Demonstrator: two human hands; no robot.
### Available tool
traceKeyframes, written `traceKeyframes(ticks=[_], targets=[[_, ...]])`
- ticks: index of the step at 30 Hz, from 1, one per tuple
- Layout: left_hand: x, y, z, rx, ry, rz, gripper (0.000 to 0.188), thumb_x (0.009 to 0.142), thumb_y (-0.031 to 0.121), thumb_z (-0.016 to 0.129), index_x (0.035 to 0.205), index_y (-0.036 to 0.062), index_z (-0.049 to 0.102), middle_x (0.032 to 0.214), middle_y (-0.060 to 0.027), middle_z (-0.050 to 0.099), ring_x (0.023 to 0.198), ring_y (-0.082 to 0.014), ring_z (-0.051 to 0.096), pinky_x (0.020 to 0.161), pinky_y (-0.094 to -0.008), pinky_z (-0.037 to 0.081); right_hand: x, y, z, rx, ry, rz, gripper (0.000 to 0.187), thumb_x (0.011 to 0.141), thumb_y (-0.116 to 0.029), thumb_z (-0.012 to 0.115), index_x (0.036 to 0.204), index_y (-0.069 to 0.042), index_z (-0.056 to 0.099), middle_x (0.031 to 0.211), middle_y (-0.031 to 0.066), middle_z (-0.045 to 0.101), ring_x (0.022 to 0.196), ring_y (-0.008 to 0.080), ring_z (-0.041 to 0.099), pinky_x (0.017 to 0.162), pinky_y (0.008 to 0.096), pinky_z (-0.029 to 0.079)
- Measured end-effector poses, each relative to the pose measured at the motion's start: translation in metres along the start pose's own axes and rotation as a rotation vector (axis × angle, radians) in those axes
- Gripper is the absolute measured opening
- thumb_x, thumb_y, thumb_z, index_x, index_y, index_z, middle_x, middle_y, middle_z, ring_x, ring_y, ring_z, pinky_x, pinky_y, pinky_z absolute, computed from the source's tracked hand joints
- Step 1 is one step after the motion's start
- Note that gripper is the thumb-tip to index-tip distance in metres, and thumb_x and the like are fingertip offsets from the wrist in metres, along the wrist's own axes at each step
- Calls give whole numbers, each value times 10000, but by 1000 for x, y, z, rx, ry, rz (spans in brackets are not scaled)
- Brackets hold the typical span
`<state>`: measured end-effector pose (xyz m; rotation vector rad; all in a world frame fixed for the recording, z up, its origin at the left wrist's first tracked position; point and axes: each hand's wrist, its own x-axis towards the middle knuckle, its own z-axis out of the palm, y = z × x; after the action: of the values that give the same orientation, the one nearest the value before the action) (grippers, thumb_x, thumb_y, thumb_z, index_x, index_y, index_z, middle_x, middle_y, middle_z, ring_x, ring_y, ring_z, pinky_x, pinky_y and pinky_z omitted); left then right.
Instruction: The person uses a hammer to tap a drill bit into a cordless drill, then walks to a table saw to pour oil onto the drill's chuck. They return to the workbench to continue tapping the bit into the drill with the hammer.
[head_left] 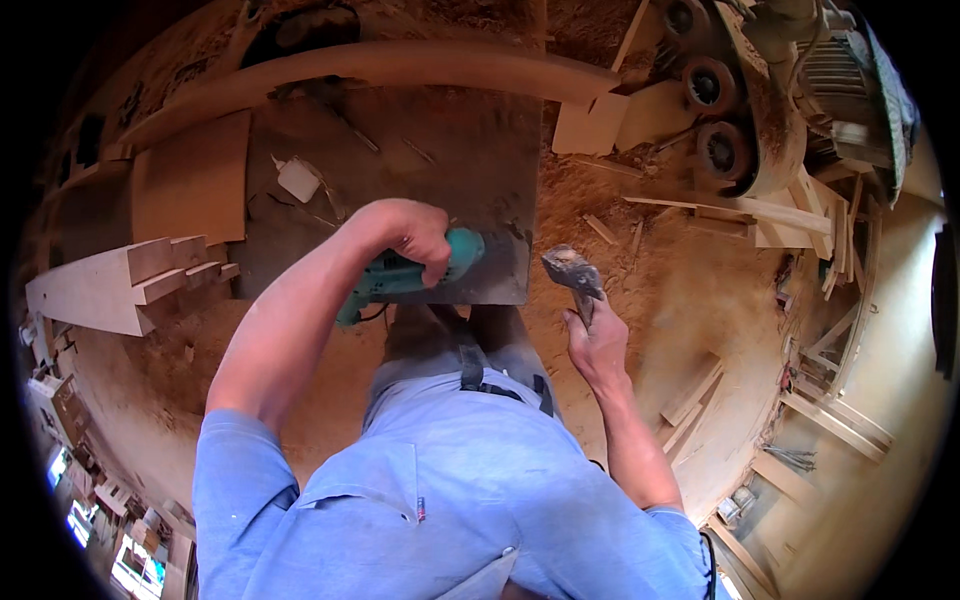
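Gripping a teal power tool (400,279) at the worktable (480,150), the left hand (423,238) probably steadies it; the right hand (600,342) clasps a hammer (572,268) below its head, perhaps for control.

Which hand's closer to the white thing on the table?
Left. The left hand is a bit right of the white thing; the right hand is farther right, past the table.

From my remote station I see a woodworking workshop: orange-brown powdery sawdust (640,290) covers the floor, pale straight timber planks (790,212) lie piled, and a long curved brown wooden beam (430,63) accompanies a teal rounded power tool (463,252).
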<state>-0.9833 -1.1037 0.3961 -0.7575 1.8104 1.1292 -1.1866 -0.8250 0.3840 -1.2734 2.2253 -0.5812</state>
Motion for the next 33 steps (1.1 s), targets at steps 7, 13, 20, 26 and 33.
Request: traceKeyframes(ticks=[7,13,20,26,33], targets=[[-10,15,13,174,316,-122,595,636,222,841,1177,23,696,1097,-203,739,1075,-357,697,926,-446,554,30,24,-13,-133,-115,-304,244,794,-23,660,1027,-61,597,864,206,665,768,412,672,657,509,527],[-3,11,96,328,1025,-182,983,599,257,908,1429,38,428,1211,-172,592,1188,-386,546,1119,-509,398,55,30,-12,-178,-157,-412,239,778,-2,626,1005,-50,568,866,213,654,757,424,661,658,517,526],[3,-14,97,248,1100,76,900,578,225,900,1373,75,507,1187,-142,594,1168,-356,559,1029,-478,442,87,15,-19,-221,-184,-452,208,843,-61,656,1037,-70,580,891,201,668,788,425,668,667,511,531],[11,-23,90,317,1073,185,758,641,257,873,1313,94,561,1135,-105,604,1127,-321,571,1002,-444,453,107,0,-34,-360,-227,-513,253,829,-49,688,1059,-87,591,912,183,677,804,412,671,675,503,530],[18,-34,98,295,1129,279,669,703,330,840,1278,98,589,1113,-97,615,1105,-296,583,1006,-439,451,117,-37,-30,-437,-304,-774,240,849,-51,666,1068,-45,570,899,201,663,788,401,679,663,502,530]])
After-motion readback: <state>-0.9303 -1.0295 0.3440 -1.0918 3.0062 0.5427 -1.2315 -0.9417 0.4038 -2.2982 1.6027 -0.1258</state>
